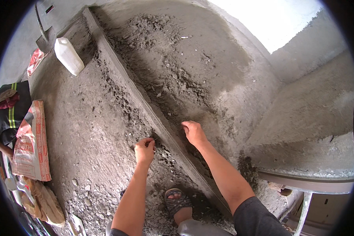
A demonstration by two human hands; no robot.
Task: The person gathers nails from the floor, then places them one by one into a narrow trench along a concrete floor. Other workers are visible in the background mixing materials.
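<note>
A long, straight, mortar-caked board [147, 108] runs diagonally across the rough concrete floor, from far left to near right. On its left side my left hand [144, 152] is closed in a pinch, and a thin dark sliver [156, 138] sticks out from its fingertips toward the board. Whether that is a wire, a nail or a string end I cannot tell. Past the board, on its right side, my right hand [193, 133] is also pinched closed, low over the dirt; what its fingertips hold, if anything, does not show. Loose rubble [188, 84] lies along the board.
A white plastic jug [69, 56] and a shovel [47, 38] are at the far left. Nearer stand a dark garment with yellow stripes [12, 110], a red-and-white sack [32, 145] and brown paper [47, 202]. My sandalled foot [177, 202] is beside the board. A metal-legged frame [305, 208] stands at right.
</note>
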